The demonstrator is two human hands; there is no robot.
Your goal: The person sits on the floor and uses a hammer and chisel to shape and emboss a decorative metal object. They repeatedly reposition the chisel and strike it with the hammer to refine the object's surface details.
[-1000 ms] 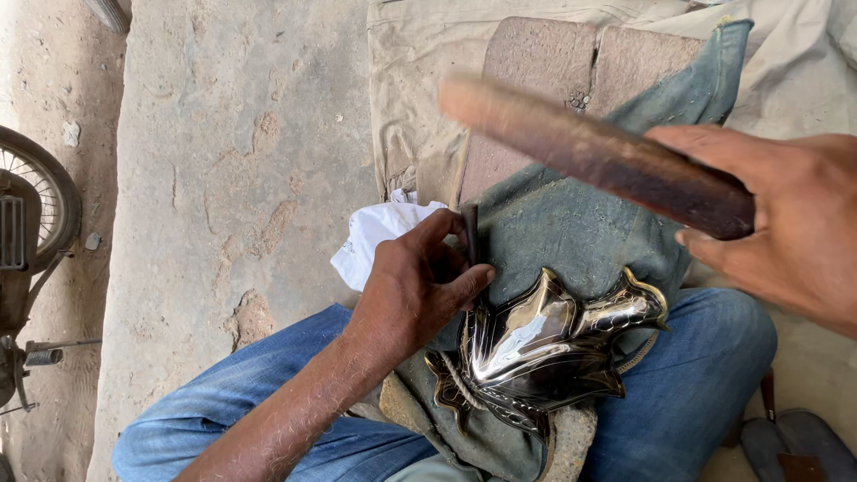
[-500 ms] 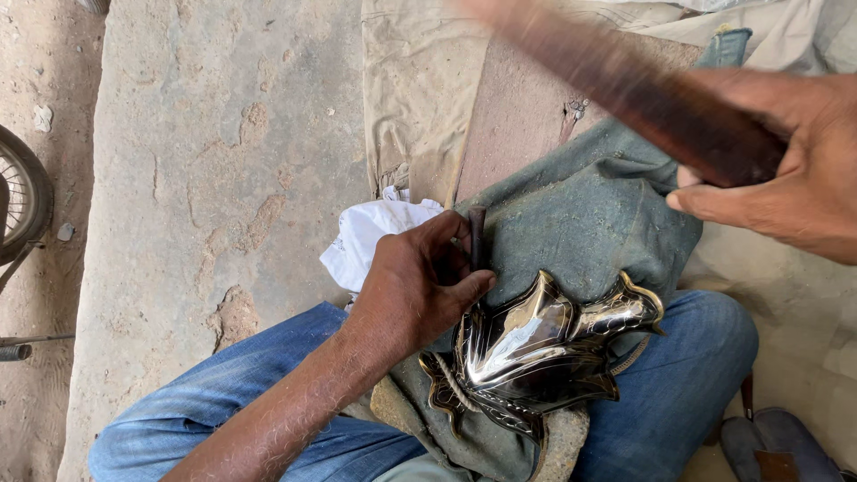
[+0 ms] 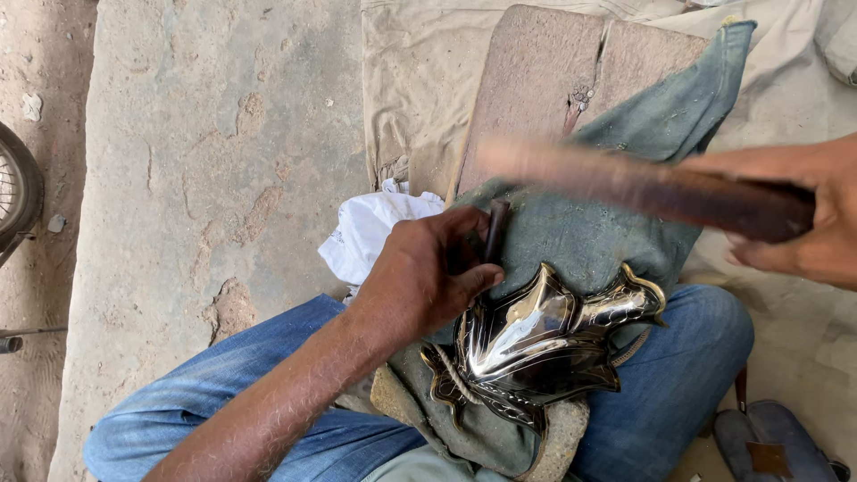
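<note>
A shiny embossed metal piece point(image 3: 544, 344) with pointed, curled edges lies on a grey-green cloth point(image 3: 607, 241) across my lap. My left hand point(image 3: 424, 277) grips a short dark punch point(image 3: 494, 230) upright at the piece's upper left edge. My right hand point(image 3: 799, 219) holds a long reddish-brown wooden bar point(image 3: 643, 186), blurred with motion, stretched leftward above the punch and apart from it.
A flat wooden board point(image 3: 553, 80) lies under the cloth on a beige sheet point(image 3: 420, 80). A crumpled white rag point(image 3: 366, 232) sits by my left hand. Concrete floor point(image 3: 214, 161) spreads to the left, with a wheel point(image 3: 16, 192) at the far left edge. A blue-grey bag point(image 3: 772, 442) rests bottom right.
The wooden bar in my right hand has swung down from a raised, tilted position to nearly level above the punch. My left hand and the metal piece have stayed put.
</note>
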